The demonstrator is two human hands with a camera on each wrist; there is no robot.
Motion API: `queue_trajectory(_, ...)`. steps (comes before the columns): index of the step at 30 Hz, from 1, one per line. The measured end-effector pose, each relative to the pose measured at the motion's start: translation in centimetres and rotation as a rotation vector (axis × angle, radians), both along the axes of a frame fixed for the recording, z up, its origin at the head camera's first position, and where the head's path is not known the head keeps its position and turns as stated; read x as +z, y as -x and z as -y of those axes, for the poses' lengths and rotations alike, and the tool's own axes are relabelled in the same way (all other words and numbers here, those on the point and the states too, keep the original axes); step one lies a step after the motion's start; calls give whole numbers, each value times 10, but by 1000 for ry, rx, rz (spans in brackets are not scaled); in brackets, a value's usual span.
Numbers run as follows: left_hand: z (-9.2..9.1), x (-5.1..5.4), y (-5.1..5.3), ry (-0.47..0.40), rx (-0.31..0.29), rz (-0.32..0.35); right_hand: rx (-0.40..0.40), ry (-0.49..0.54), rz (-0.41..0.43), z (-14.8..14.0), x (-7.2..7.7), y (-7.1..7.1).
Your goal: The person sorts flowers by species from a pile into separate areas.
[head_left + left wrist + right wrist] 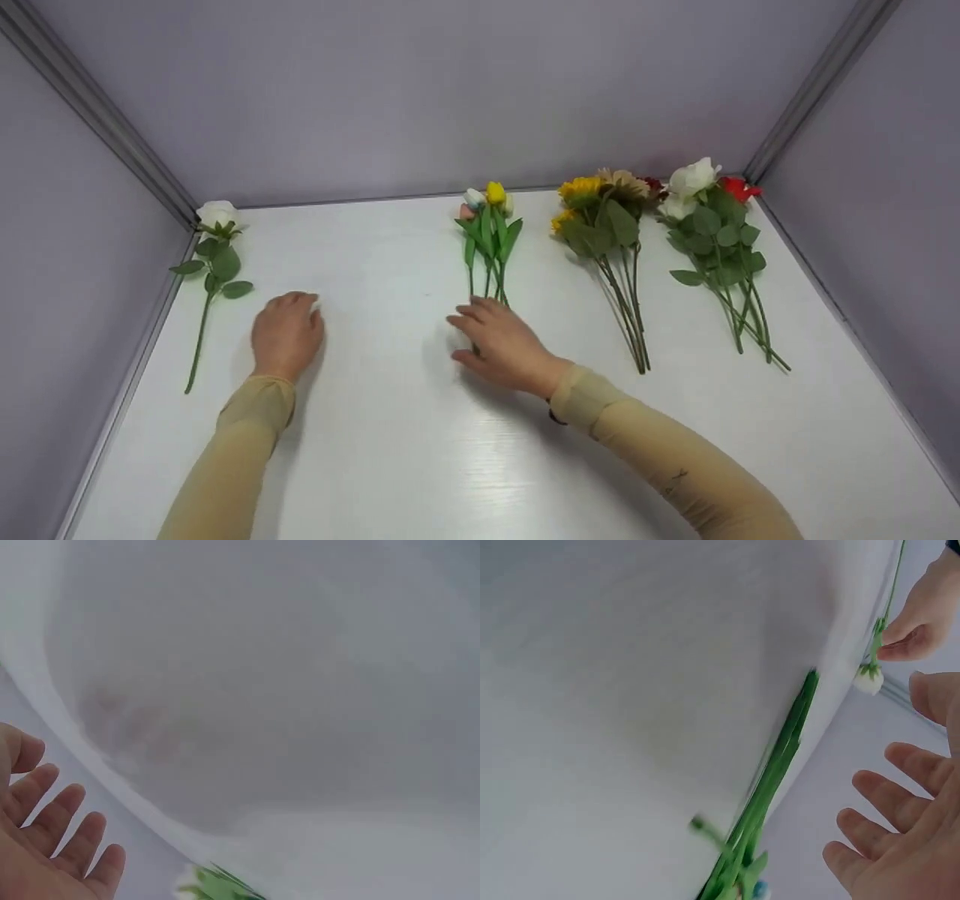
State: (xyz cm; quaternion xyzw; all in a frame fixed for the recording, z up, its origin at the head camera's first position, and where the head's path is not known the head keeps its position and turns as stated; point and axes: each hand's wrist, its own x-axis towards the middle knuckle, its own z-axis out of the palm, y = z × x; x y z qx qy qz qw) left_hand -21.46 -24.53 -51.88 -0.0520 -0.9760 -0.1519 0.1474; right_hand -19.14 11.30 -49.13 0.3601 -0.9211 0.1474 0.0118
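Note:
My left hand [287, 335] is over the left part of the white table, just right of a single white rose [220, 217] lying with its leafy stem towards me. In the left wrist view this hand [56, 832] has its fingers spread, holding nothing. My right hand [504, 346] hovers at the lower stems of a small tulip bunch [491, 229] with yellow, white and pink heads, partly covering them. The right wrist view shows this hand [904, 821] with fingers apart, separate from the green tulip stems [776, 765].
Right of the tulips lies a bunch with sunflowers [581, 191] and brown stems. Further right is a bunch of white and red roses [716, 225]. Grey panels [465, 97] wall in the white table [390, 450] at the back and both sides.

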Motion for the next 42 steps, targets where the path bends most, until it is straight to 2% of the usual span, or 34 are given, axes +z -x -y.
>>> queue_trajectory(3, 37, -2, -4, 24, 145, 51, 67, -66, 21, 30, 0, -7)
queue_trajectory(6, 64, 0, -11, 20, 274, 163, 122, -92, 11, 55, 4, -13)
queue_trajectory(9, 79, 3, -17, 2, 364, 245, 159, -92, -16, 72, 11, -18)
queue_trajectory(12, 86, 6, -20, -12, 415, 281, 171, -91, -36, 83, 18, -20)
queue_trajectory(19, 94, 9, -21, -31, 450, 351, 155, -127, -27, 91, 13, -21)
queue_trajectory(24, 97, 16, -18, -52, 440, 384, 151, -138, -20, 86, 7, -18)
queue_trajectory(31, 95, 27, -14, -130, 432, 463, 153, -127, -2, 78, 4, -14)
queue_trajectory(34, 91, 31, -13, -178, 433, 476, 146, -128, 12, 75, 2, -13)
queue_trajectory(38, 83, 33, -11, -253, 402, 461, 129, -121, 32, 70, 1, -8)
queue_trajectory(42, 68, 35, -9, -339, 328, 450, 84, -40, 80, 60, 2, -2)
